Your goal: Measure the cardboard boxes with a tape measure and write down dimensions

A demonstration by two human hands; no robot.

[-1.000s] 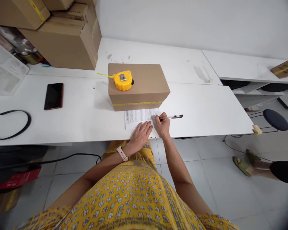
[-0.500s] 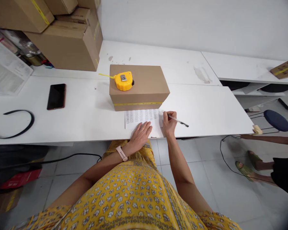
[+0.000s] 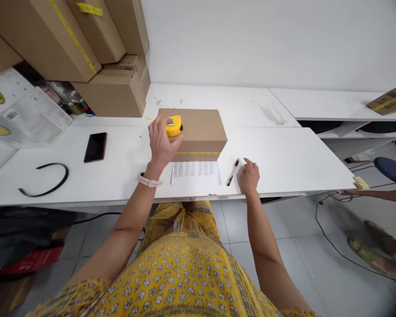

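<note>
My left hand (image 3: 162, 140) is closed around the yellow tape measure (image 3: 174, 126) at the left part of the cardboard box's top. That brown box (image 3: 198, 125) has a yellow tape strip along its front. In front of it lies a sheet of printed paper (image 3: 196, 174), its back edge against or under the box. A black-and-clear pen (image 3: 232, 172) rests on the table to the right of the sheet. Just right of the pen, my right hand (image 3: 250, 175) rests on the tabletop with fingers loosely curled and apart, holding nothing.
Stacked cardboard boxes (image 3: 114, 90) rise at the back left beside printed packaging (image 3: 36, 116). A phone (image 3: 95, 147) and a black curved band (image 3: 66, 174) lie on the left. Another person's arm (image 3: 379, 193) reaches the table's right end, near a blue stool (image 3: 392, 169).
My left hand has left the paper and taken hold of the tape measure. My right hand has let go of the pen, now lying on the table, and moved slightly right.
</note>
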